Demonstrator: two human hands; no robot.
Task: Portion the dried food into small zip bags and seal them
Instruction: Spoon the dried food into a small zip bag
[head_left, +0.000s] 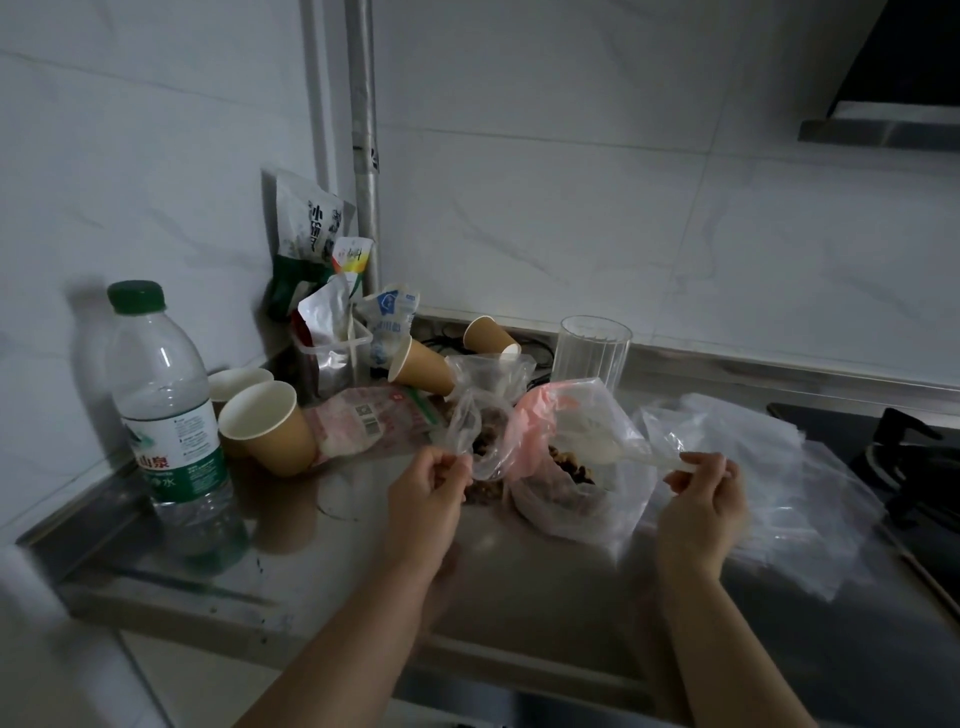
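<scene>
I work at a steel counter (363, 566) set in a corner of white marble-look wall tiles, in dim light.

At far left a water bottle (169, 415) with a green cap stands upright. Just beside it, two paper cups (265, 426) stand open, one behind the other. A flat pink packet (363, 421) lies behind them. In the corner, several food packets (317, 249) lean against the wall and a pipe; their print is too small to read. Two more paper cups (423, 366) lie tipped on their sides near them.

My left hand (426, 488) pinches the rim of a small bag (475, 441), fingers curled round the plastic, holding its mouth open. Dark dried food shows inside.

Just right of it sits a large bag (576, 467) of dried food (569, 465), clear with a pink patch at its near side. A white plastic spoon (613, 447) reaches into it; my right hand (701, 499) grips the handle between thumb and curled fingers.

Behind the large bag stands a clear ribbed glass (592, 353). Cables behind the cups are partly hidden.

At right, a stack of empty clear bags (769, 467) lies flat; their count cannot be made out. A black stove burner (904, 452) is cut off by the frame edge, and a range hood (893, 78) shows at upper right.
</scene>
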